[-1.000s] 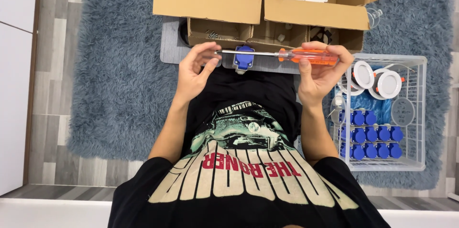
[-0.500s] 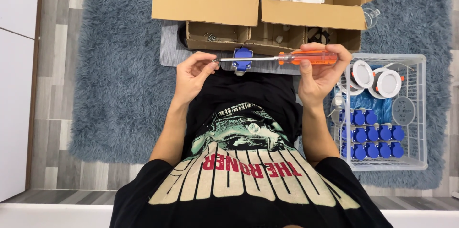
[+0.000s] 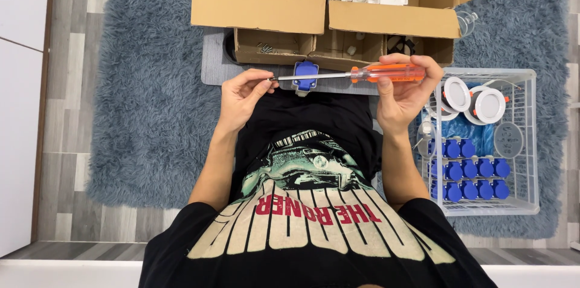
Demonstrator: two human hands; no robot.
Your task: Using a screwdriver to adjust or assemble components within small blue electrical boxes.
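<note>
My right hand (image 3: 403, 92) grips the orange handle of a screwdriver (image 3: 362, 73) that lies level in front of me, its tip pointing left. My left hand (image 3: 241, 95) pinches something tiny right at the metal tip; whether it is a screw I cannot tell. Behind the shaft, a blue part with a white base (image 3: 305, 75) rests on a grey mat (image 3: 212, 64).
Two open cardboard boxes sit ahead: the left box (image 3: 260, 10) holds blue parts, the right box (image 3: 393, 19) white ones. A smaller carton (image 3: 272, 48) holds screws. A white wire basket (image 3: 531, 143) at my right holds several blue parts and round white lamps. Blue shag rug (image 3: 157, 113) underneath.
Both hands and the screwdriver have stayed nearly in place; my left fingers have shifted slightly at the tip.
</note>
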